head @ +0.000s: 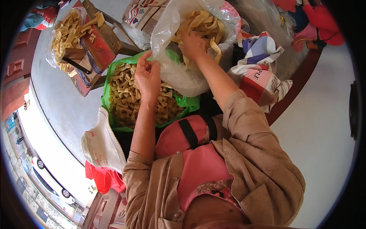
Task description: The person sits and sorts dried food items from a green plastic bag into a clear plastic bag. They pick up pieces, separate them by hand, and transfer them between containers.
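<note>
My right hand reaches into a large translucent plastic sack, its fingertips hidden among long yellowish dried strips. Whether it grips a strip cannot be seen. At the sack's left rim is my left hand, its thumb and fingers bent close to the plastic; a hold on the rim is not certain. Below that hand, a green plastic bag lies spread around many short knotted pieces of similar yellowish material.
At the upper left, a worn red wooden bench bears a pile of strips and a wooden block with a dark blade. A white woven hat is at lower left. Patterned cloth lies right of the sack. Another person's red sleeve shows at upper right.
</note>
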`<action>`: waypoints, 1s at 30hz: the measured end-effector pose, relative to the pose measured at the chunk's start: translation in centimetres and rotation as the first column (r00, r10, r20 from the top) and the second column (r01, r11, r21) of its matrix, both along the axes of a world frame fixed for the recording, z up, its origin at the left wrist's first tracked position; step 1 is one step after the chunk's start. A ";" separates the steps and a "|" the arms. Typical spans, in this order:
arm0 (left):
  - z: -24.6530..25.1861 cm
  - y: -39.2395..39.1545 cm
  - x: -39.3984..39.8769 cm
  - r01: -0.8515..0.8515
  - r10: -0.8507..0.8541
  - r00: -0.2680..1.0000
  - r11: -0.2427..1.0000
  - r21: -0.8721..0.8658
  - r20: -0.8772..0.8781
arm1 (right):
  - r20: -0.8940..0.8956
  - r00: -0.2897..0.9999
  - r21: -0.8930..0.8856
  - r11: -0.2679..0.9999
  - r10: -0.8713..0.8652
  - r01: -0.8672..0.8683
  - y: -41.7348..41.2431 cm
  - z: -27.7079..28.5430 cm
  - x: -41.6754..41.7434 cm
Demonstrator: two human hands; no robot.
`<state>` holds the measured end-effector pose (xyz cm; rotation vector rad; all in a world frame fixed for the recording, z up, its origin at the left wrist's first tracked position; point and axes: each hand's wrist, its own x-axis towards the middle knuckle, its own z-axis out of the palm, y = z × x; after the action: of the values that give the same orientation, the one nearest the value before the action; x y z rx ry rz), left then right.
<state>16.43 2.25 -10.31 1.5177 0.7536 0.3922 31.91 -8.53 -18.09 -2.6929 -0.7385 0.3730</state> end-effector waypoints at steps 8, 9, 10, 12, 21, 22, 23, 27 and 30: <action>-3.3 3.1 -0.7 -0.188 0.187 0.982 0.932 -0.310 -0.033 | 0.165 0.986 0.126 0.991 0.023 -0.044 -2.4 0.4 -2.8; -2.9 2.9 -0.7 -0.202 0.198 0.979 0.924 -0.324 -0.045 | 0.287 0.957 0.162 0.983 0.039 -0.089 -2.5 0.9 -2.9; -2.3 2.3 -0.7 -0.217 0.210 0.976 0.916 -0.338 -0.057 | 0.404 0.914 0.193 0.971 0.049 -0.138 -2.8 1.4 -2.8; -2.2 2.4 -0.8 -0.219 0.212 0.976 0.912 -0.347 -0.058 | 0.229 0.973 0.356 0.933 -0.037 -0.048 -3.0 3.1 -2.7; 3.7 0.6 -2.3 -0.111 0.100 0.979 0.992 0.057 0.180 | -0.408 0.393 0.807 0.123 0.824 0.578 -2.6 23.8 0.8; 5.2 0.3 -2.6 -0.030 0.023 0.969 0.999 0.025 0.245 | -0.314 0.269 0.772 0.080 0.911 0.631 -2.0 26.1 1.1; 7.0 0.1 -2.7 0.042 -0.052 0.942 0.998 0.038 0.333 | -0.361 0.255 0.715 0.091 0.897 0.693 -1.6 27.5 -0.5; 12.8 -1.5 -3.0 0.322 -0.291 0.744 0.945 0.059 0.601 | -0.431 0.284 0.739 0.154 0.856 0.656 0.6 30.4 -5.0; 13.6 -2.6 -5.5 0.673 -0.539 0.663 0.733 -0.098 0.519 | -0.187 0.350 0.880 -0.002 0.918 0.475 1.7 30.7 -4.7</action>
<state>10.95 -0.33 3.32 1.2379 -0.1136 0.1023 27.19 -6.83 12.60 -0.4570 -0.7375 0.8924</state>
